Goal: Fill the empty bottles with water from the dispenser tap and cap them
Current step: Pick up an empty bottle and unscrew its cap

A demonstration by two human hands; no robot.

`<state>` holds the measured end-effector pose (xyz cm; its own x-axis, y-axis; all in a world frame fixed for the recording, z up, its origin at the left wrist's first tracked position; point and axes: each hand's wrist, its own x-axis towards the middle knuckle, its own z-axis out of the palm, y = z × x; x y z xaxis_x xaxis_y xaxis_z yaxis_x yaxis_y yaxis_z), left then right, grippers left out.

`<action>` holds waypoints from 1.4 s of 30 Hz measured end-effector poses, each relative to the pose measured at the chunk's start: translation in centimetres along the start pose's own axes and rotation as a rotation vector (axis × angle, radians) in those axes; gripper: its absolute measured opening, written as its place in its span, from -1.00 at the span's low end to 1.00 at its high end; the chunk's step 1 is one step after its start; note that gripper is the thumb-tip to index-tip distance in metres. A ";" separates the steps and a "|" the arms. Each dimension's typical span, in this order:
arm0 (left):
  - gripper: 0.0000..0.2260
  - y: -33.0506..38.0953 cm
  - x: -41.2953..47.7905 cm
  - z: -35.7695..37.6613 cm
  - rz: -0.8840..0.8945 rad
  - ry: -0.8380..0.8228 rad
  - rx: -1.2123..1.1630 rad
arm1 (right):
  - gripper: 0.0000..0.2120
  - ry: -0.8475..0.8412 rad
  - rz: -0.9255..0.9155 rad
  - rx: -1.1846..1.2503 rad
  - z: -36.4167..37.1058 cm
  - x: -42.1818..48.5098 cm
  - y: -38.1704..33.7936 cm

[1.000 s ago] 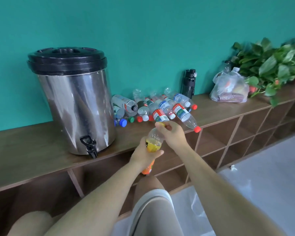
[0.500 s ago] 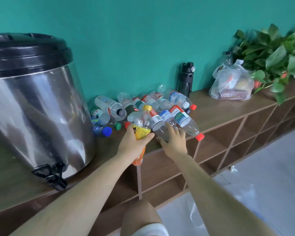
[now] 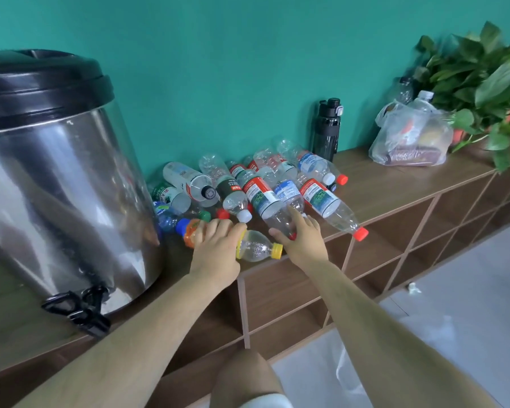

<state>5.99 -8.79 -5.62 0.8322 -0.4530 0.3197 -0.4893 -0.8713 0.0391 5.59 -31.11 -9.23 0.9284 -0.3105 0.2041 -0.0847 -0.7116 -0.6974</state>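
Note:
A steel water dispenser [image 3: 71, 187] with a black lid and a black tap [image 3: 80, 307] stands at the left on the wooden shelf top [image 3: 395, 187]. Beside it lies a heap of empty bottles [image 3: 256, 189], several with red caps. My left hand [image 3: 215, 248] grips a small yellow-capped bottle [image 3: 256, 247] with an orange label, lying on its side at the shelf's front edge, cap pointing right. My right hand [image 3: 302, 240] lies over a clear bottle [image 3: 280, 216] at the front of the heap, thumb on one side and fingers on the other, closing round its neck.
A black flask [image 3: 326, 129] stands against the teal wall behind the heap. A plastic bag [image 3: 409, 136] with items and a leafy plant [image 3: 483, 83] sit at the right. Open cubbies [image 3: 380, 245] run below the shelf top. My knee shows at the bottom.
My left hand has brought the yellow-capped bottle from upright in the air down onto its side on the shelf. My right hand left its cap and reached onto a clear bottle in the heap.

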 end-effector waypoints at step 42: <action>-0.34 6.4 7.8 2.8 0.215 -0.041 0.103 | -0.50 0.390 0.141 0.033 -5.9 3.4 2.0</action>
<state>10.11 -18.44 -5.49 0.7226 -0.6356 0.2717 -0.6289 -0.7677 -0.1233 6.42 -37.25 -5.90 0.7011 -0.6237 0.3456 -0.1841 -0.6266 -0.7573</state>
